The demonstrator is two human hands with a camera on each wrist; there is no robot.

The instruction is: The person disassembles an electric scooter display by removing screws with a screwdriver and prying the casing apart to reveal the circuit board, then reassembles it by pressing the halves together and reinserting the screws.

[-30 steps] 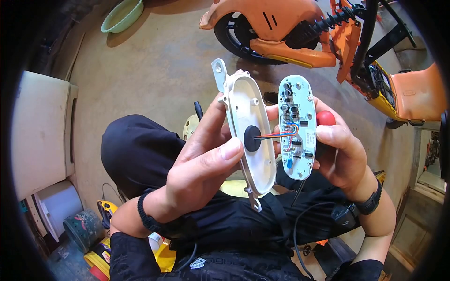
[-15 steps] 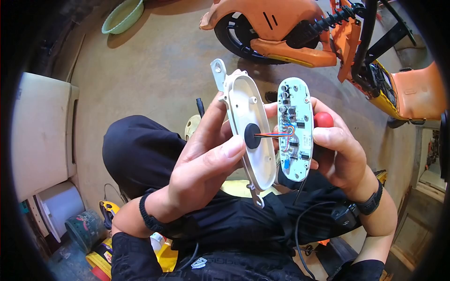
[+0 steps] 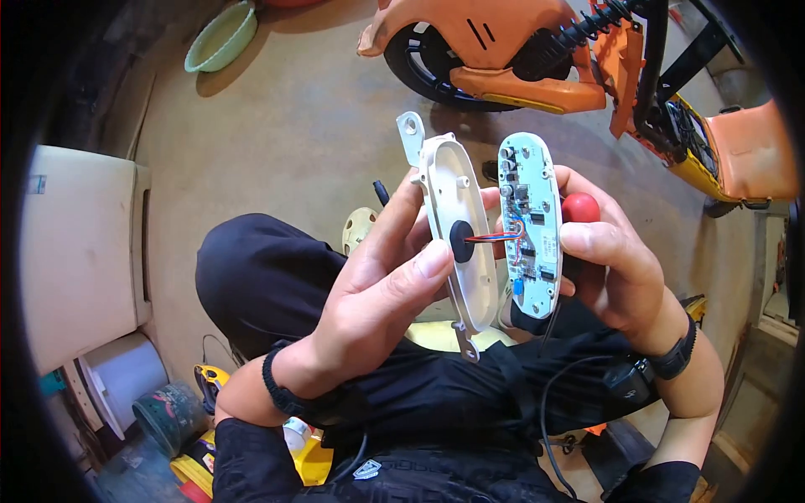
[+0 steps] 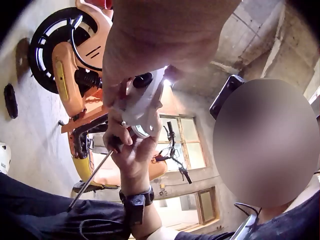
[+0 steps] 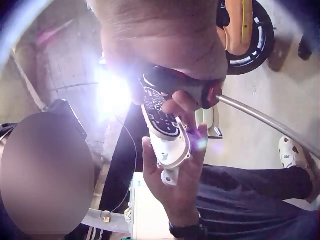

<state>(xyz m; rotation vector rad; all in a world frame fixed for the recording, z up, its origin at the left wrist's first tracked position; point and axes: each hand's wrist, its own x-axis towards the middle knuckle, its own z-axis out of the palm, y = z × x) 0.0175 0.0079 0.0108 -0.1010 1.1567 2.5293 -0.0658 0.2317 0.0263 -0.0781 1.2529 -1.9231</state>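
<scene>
My left hand (image 3: 369, 314) holds a long oval white plastic housing (image 3: 480, 285), thumb on its near edge and its hollow inside facing right. A round black grommet (image 3: 461, 241) sits inside it. From the grommet, thin coloured wires (image 3: 495, 238) run across to a circuit board (image 3: 543, 251). My right hand (image 3: 620, 260) grips this board upright by its right edge, component side toward the head camera. The same hand also holds a screwdriver (image 5: 260, 119), its red handle end (image 3: 580, 208) showing beside the thumb. The board's other face, a dark display panel (image 5: 165, 112), appears in the right wrist view.
An orange scooter (image 3: 537, 50) stands on the floor at the back right. A pale green basin (image 3: 222, 38) lies at the back left. A white cabinet-like box (image 3: 84, 243) and a dark bucket (image 3: 170, 415) are to the left. My black-clothed knee (image 3: 260, 277) is below the left hand.
The head view has shifted slightly. The housing has come a little closer to the board, and the board has tilted slightly. Both hands keep their holds.
</scene>
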